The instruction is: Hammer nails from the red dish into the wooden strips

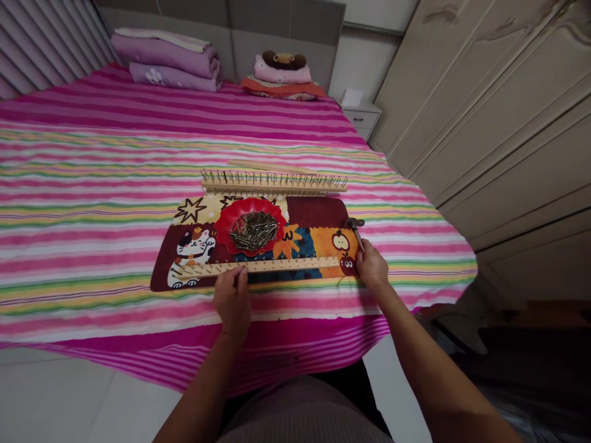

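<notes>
My right hand [373, 266] is wrapped round the handle of a hammer [355, 225], its head raised above the right end of a patterned mat [318, 212]. Along the mat's near side lies a narrow wooden strip [286, 265] with nails standing along it. My left hand [233, 301] is closed at the strip's near edge, left of its middle, fingertips pressed together; what they pinch is too small to make out. Just beyond the strip, a red scalloped bowl [225, 237] holds many loose nails [256, 231].
Behind the mat lie more wooden strips [272, 185] with upright nails, and a thin bare strip [272, 166] farther back. Everything rests on a bed with a striped sheet [92, 246]. Folded purple bedding [166, 61] sits at the back; wardrobes [498, 123] stand right.
</notes>
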`<state>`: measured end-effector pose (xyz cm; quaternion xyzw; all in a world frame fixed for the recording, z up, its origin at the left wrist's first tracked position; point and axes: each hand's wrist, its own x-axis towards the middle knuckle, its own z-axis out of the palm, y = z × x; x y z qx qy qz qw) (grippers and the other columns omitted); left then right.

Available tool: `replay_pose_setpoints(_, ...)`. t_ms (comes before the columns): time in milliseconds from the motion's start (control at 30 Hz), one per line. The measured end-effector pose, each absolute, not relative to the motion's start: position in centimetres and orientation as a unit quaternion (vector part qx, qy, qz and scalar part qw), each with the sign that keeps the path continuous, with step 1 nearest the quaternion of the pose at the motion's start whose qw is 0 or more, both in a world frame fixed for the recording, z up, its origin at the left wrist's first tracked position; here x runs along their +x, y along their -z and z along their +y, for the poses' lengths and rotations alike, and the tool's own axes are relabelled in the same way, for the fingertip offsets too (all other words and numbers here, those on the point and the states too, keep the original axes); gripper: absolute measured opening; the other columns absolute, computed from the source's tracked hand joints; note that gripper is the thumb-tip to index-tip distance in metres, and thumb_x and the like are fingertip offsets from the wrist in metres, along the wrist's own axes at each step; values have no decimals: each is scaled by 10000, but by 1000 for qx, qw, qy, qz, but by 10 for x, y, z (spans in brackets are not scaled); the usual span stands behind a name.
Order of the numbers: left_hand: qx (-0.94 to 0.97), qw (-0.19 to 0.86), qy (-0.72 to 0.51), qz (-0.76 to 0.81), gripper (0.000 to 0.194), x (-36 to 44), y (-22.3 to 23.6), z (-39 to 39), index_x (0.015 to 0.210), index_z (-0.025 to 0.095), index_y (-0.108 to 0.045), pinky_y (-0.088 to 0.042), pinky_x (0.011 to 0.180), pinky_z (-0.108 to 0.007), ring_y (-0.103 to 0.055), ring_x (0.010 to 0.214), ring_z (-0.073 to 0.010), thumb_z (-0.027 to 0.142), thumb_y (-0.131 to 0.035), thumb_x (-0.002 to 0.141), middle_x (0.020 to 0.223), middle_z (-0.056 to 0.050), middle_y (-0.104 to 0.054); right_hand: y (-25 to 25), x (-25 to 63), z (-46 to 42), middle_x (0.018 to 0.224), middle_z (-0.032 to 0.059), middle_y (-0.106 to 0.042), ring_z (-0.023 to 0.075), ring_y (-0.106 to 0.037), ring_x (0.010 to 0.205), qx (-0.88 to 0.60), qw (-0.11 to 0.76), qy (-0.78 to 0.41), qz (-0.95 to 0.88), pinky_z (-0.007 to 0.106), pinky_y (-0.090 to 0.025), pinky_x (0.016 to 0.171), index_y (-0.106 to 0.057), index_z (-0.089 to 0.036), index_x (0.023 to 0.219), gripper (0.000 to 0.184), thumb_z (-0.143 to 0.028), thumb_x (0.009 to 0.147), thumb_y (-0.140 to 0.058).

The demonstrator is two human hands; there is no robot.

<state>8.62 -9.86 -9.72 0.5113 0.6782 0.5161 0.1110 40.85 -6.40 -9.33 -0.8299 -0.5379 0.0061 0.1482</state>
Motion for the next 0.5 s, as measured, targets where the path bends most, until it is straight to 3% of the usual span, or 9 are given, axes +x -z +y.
replay_pose_setpoints(500, 487, 126, -512, 697, 196, 87, 96, -97, 813, 214, -625, -455, 788, -302, -592, 818, -167, 392, -543, 821, 808, -18, -639, 96, 408, -64, 991, 109, -653, 189, -537, 769, -830, 154, -3, -535, 262, -302, 585, -521, -145, 1317, 406, -218, 930, -422)
